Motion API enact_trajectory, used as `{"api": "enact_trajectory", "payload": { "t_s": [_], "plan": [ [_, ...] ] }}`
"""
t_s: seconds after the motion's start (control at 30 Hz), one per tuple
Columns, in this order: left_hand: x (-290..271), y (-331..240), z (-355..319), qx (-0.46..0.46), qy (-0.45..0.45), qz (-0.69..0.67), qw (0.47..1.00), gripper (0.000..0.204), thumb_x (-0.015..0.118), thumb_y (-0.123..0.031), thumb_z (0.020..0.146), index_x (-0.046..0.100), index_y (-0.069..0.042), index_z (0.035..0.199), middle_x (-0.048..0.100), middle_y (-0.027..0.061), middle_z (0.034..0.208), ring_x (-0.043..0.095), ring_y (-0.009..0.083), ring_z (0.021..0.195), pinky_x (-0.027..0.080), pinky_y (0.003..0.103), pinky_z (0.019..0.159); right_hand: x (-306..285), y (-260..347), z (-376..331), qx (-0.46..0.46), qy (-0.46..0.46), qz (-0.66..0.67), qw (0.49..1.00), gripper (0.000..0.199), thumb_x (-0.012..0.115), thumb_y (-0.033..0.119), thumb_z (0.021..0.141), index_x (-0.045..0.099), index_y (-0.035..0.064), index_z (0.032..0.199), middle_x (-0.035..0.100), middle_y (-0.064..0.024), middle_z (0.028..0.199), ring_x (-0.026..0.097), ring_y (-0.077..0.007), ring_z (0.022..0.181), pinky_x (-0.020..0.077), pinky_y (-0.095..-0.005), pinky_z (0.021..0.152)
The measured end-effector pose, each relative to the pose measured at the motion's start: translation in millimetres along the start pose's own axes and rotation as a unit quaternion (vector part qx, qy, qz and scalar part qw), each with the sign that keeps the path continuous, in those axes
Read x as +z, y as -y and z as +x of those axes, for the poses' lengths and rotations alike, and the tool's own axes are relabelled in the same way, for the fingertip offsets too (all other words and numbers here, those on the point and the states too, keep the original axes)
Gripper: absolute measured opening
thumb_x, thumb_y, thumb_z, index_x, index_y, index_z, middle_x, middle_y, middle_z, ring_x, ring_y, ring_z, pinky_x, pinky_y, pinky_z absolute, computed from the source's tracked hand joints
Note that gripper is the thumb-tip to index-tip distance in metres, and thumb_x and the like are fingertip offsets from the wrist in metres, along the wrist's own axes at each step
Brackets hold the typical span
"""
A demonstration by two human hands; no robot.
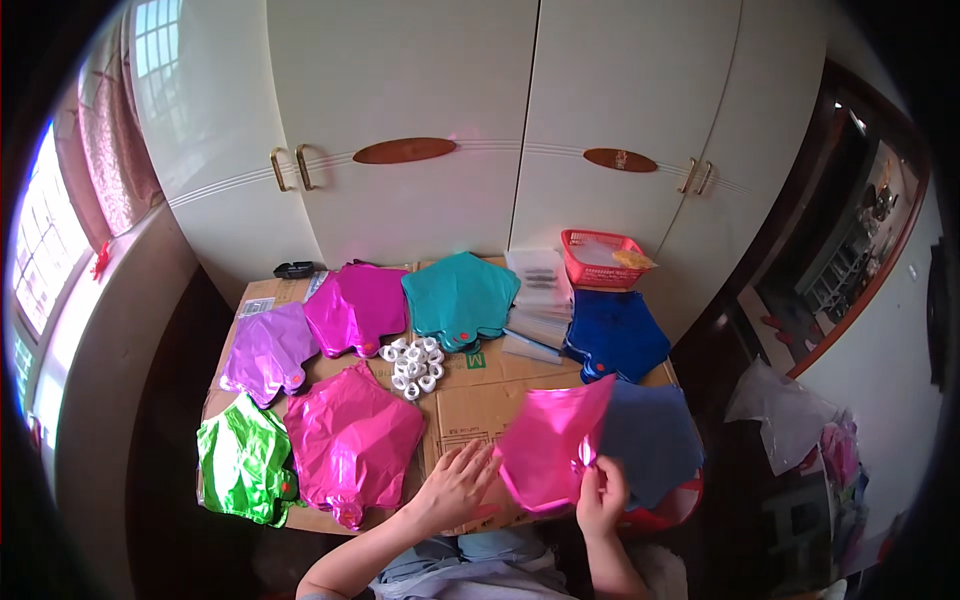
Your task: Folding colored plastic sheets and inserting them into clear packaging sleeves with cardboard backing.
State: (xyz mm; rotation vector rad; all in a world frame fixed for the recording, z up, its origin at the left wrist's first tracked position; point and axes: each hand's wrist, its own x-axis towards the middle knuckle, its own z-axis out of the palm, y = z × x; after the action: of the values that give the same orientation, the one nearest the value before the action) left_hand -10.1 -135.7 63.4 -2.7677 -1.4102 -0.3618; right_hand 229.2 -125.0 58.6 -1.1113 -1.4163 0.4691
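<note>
My right hand (602, 492) pinches the lower right edge of a shiny pink foil balloon (548, 445), flat and star-like, which is blurred and raised above the cardboard. My left hand (460, 484) is open with its fingers stretched out, just left of that balloon, over the cardboard (465, 405). Left of it lies a stack of pink foil balloons (355, 435). A dark blue-grey foil balloon stack (652, 440) lies at the right edge, partly behind the raised one.
Around the cardboard lie green (243, 460), lilac (268, 348), magenta (360, 308), teal (460, 298) and blue (617, 335) foil stacks. White ribbon rolls (415, 367) are heaped mid-table. Clear plastic bags (540, 280) and a red basket (603, 262) stand near the white cupboard (400, 80).
</note>
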Motion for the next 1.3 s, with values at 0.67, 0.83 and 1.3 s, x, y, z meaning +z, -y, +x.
{"api": "enact_trajectory", "payload": {
  "t_s": [0.67,0.83,1.3],
  "plan": [
    [8.9,17.4,16.8,0.009,-0.017,-0.01,1.0,0.051,0.059,-0.027,0.084,0.049,-0.011,0.131,0.047,0.0122,0.136,0.042,0.031,0.129,0.031,0.051,0.105,35.6,-5.0,-8.1,-0.28,0.406,-0.24,0.836,0.016,0.062,0.021,0.08,0.068,0.0139,0.093,0.058,-0.0044,0.08,0.061,-0.0208,0.083,0.0452,-0.0359,0.085],
    [45.4,28.9,18.7,-0.015,0.067,0.048,0.996,0.07,0.057,-0.056,0.081,0.041,-0.021,0.14,0.039,0.0122,0.144,0.037,0.0398,0.13,0.027,0.062,0.104,16.0,2.5,-12.8,-0.217,0.422,-0.151,0.867,0.033,0.069,0.029,0.078,0.066,0.0104,0.105,0.063,-0.0057,0.086,0.062,-0.0246,0.082,0.0494,-0.0384,0.077],
    [-25.7,65.7,78.9,0.206,0.248,0.209,0.923,0.075,0.051,-0.066,0.081,0.041,-0.018,0.138,0.041,0.0097,0.142,0.039,0.0277,0.131,0.039,0.055,0.098,-42.8,-64.9,17.9,-0.084,0.165,-0.47,0.863,0.022,0.068,0.021,0.074,0.062,0.0043,0.087,0.064,-0.0085,0.095,0.061,-0.0266,0.089,0.0502,-0.04,0.078]
  ]
}}
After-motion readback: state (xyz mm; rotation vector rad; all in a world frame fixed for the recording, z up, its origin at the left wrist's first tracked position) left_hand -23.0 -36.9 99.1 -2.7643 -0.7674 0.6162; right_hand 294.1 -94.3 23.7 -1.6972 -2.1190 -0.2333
